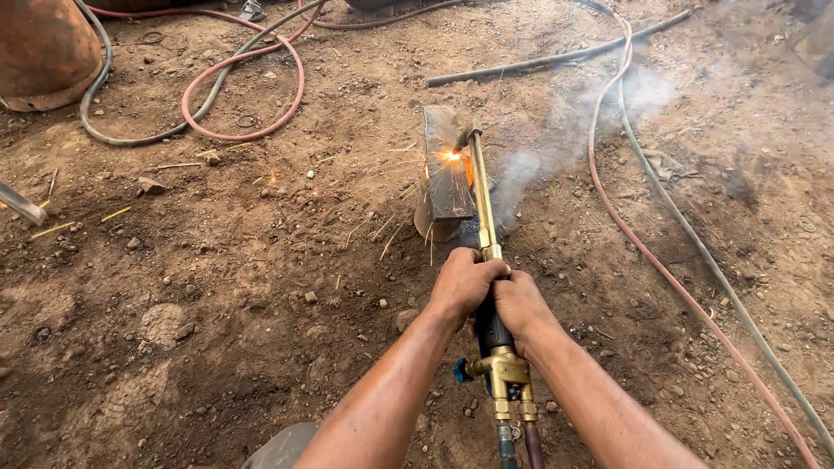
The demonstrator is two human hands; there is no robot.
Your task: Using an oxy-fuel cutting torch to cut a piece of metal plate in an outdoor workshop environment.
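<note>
Two hands, left hand point(463, 282) and right hand point(519, 301), both clasp the cutting torch point(484, 208), whose tip throws sparks against the upright steel piece point(443, 178) standing on the dirt floor point(217, 304) beyond them.

My left hand point(463, 282) and right hand point(519, 301) grip the torch point(483, 204); its tip throws sparks against the metal block point(443, 174), smoke point(556, 139) just beyond the block.
</note>
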